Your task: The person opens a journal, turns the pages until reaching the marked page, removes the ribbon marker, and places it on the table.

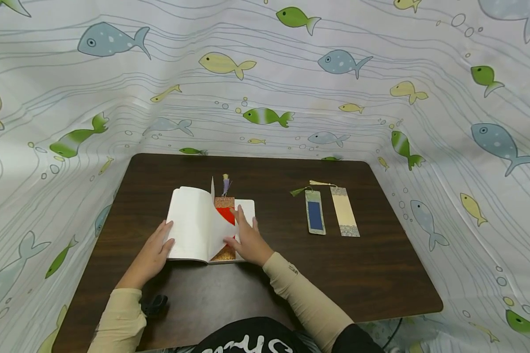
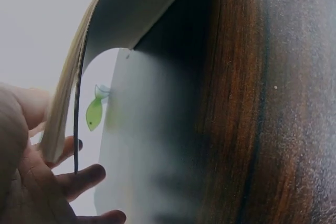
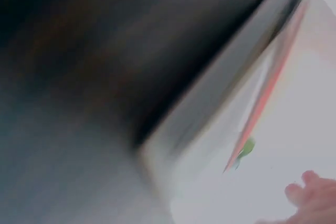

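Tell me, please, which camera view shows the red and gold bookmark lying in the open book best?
The head view: the red and gold bookmark lies in the book, its tassel past the top edge. The right wrist view gives only a blurred red streak; the left wrist view shows only pages.

right wrist view: blurred | bookmark (image 1: pixel 225 215): part-hidden under page (image 1: pixel 197 223)
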A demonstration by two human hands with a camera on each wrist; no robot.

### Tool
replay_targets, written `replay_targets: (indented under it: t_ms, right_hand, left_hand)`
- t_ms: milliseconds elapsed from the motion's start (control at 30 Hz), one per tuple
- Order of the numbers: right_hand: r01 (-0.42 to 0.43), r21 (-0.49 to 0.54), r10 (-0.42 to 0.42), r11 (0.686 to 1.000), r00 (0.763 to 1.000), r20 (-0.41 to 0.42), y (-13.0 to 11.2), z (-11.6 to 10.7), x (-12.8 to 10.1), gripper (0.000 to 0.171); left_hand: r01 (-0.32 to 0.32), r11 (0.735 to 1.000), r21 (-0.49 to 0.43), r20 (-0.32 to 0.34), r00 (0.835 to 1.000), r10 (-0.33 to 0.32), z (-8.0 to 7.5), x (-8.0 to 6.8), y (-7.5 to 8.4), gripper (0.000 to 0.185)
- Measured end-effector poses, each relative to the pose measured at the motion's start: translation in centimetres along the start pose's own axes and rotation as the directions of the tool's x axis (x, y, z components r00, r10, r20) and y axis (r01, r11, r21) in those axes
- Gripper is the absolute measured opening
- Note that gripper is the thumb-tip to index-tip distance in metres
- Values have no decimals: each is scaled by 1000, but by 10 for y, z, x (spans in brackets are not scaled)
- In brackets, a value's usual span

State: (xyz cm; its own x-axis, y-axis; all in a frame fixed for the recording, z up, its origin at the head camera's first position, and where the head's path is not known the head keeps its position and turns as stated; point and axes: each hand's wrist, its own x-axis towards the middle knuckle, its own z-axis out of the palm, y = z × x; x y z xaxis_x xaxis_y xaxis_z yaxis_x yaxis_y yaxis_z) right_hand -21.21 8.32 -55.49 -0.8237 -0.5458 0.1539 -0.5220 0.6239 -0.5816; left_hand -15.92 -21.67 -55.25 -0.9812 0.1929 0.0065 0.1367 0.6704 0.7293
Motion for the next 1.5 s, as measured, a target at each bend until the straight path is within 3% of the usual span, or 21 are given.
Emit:
replay_targets:
  t_ms: [67,167,333,500,633,767,833,933,1000,1067,1133,1233,1367,1433,1500]
  right_hand:
    - [46,110,-53,993,996,65,-8,0,1,101]
    - [88,153,-117,984,974,193,-18,4,2,102]
    - [128,26,-129,991,915,383,-26,14,0,86]
    - [127,-45,-93,991,890,447,-29,16,-3,70]
    - [142,-67,-104,988,911,398,-27,17,-3,59]
    - [125,-125,-101,984,978,180,-25,19,0,44]
    - [39,-195,-36,980,999,18,-24,19,1,36]
    - [-179,-295,147,939,981,-126,-25,16,3,35]
    - [-292,-374,266,880,956,-122,-26,15,5,45]
    - [-339,-449,346,827,936,-69,-28,15,9,60]
    - [-339,-503,384,795,923,-16,-31,17,13,73]
    - [-308,-567,376,764,927,3,-33,24,19,84]
    - [-279,-608,340,743,940,-16,-33,34,21,90]
    - [-284,-577,331,766,943,-25,-32,35,22,89]
    - [-305,-494,331,814,943,-36,-30,35,23,86]
  left_hand:
    - [-9,1000,-26,-16,1000,8,0,0,0,56]
    - [-13,997,-75,-28,1000,11,0,-1,1,56]
    - [-4,990,-142,-20,1000,1,-1,-4,5,63]
    - [33,994,-105,-17,999,-35,-2,-3,6,67]
    - [71,996,-58,4,998,-70,-3,-2,6,82]
    - [78,995,-61,18,997,-77,-4,-3,5,84]
    - [74,995,-64,21,997,-72,-4,-2,4,84]
    - [70,995,-71,26,997,-68,-4,-1,2,84]
    - [69,995,-75,29,997,-67,-4,0,1,83]
    - [68,995,-74,31,997,-66,-4,0,1,83]
    - [64,996,-69,30,998,-62,-4,0,1,83]
    - [60,996,-62,28,998,-58,-3,-1,2,83]
    - [65,997,-50,30,998,-63,-2,0,3,84]
    - [69,997,-43,31,997,-67,-2,0,3,84]
    - [70,997,-34,34,997,-69,-1,0,3,84]
